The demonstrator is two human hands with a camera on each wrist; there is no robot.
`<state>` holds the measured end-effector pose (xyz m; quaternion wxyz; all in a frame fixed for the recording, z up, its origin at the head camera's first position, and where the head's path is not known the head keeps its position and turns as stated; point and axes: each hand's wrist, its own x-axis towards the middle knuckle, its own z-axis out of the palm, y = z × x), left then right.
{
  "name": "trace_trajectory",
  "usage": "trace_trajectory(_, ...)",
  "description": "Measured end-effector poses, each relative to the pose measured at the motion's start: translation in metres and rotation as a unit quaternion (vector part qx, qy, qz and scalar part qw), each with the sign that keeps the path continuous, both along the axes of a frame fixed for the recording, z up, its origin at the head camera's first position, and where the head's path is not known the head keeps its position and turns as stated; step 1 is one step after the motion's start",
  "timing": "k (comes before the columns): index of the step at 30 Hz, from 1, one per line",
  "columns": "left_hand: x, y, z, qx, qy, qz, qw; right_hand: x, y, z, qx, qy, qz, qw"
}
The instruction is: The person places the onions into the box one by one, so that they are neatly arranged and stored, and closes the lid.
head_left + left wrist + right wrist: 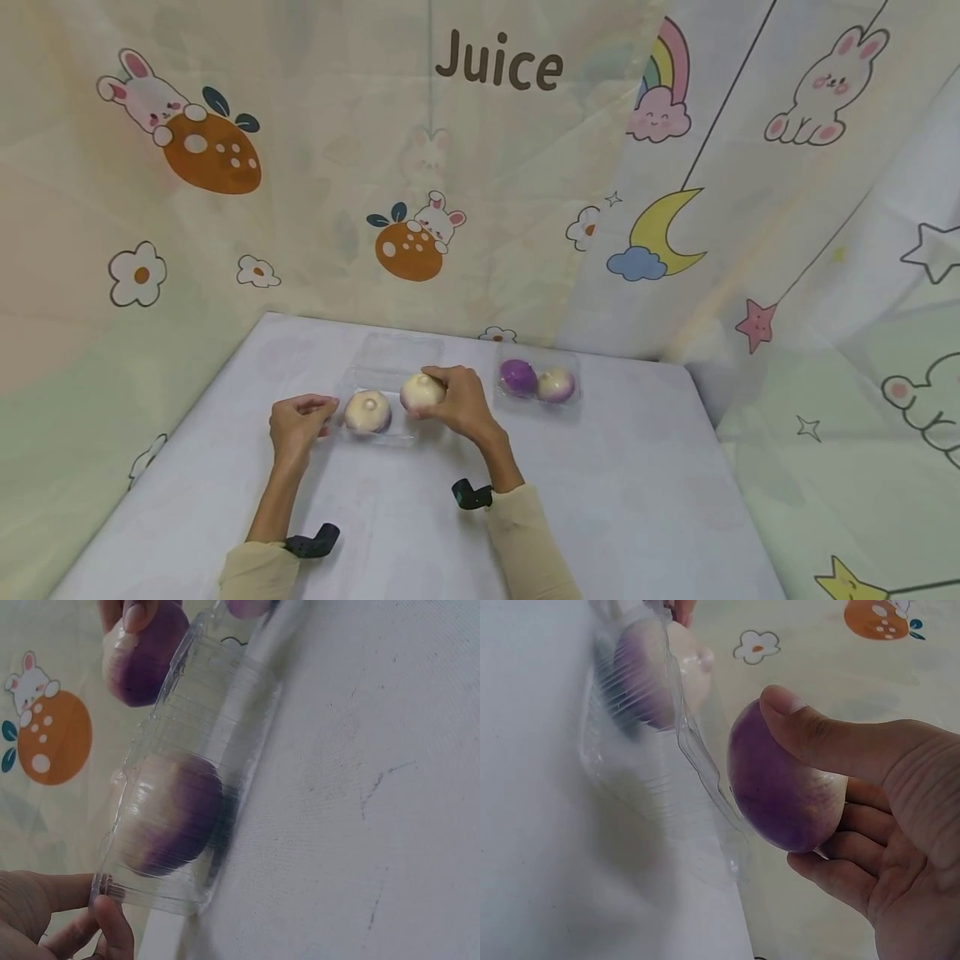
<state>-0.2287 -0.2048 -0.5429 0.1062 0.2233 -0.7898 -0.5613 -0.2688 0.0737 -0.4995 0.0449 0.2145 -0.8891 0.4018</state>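
Observation:
My right hand (459, 403) holds a round, turnip-like piece (422, 394), cream on top and purple below. In the right wrist view its purple side (780, 780) faces the camera, with thumb and fingers around it. The piece is raised above the right part of an open clear plastic box (401, 438). A similar piece (367, 412) with a small knob on top sits in the box's left part. My left hand (298, 425) pinches the box's left rim between thumb and finger, as the left wrist view shows.
Right of the open box, a second clear plastic box (538, 403) contains a purple piece (518, 377) and a cream-and-purple one (557, 385). The open box's lid (397, 350) lies back toward the wall. A printed cloth (315, 167) hangs behind the white table (630, 483).

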Motion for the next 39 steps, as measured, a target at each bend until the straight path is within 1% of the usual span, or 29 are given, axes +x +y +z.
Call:
trace_trajectory(11,-0.001,0.0,-0.001,0.002,-0.003,0.003,1.0,0.001,-0.006,-0.004,-0.003,0.007,0.005,1.0)
trace_trajectory(20,0.0,0.001,-0.001,0.001,0.002,0.001,1.0,0.002,-0.013,-0.005,-0.002,-0.011,0.01,0.9999)
trace_trajectory(28,-0.001,0.0,-0.002,-0.003,0.003,0.001,1.0,0.003,-0.022,-0.008,0.026,0.002,0.032,0.9992)
trace_trajectory(35,-0.001,0.0,-0.001,0.011,0.01,0.002,0.9999,0.003,-0.028,-0.006,0.038,-0.008,0.051,0.998)
trace_trajectory(39,0.001,0.0,0.001,0.016,0.009,-0.001,0.9998,0.003,-0.031,-0.006,0.053,-0.003,0.062,0.9967)
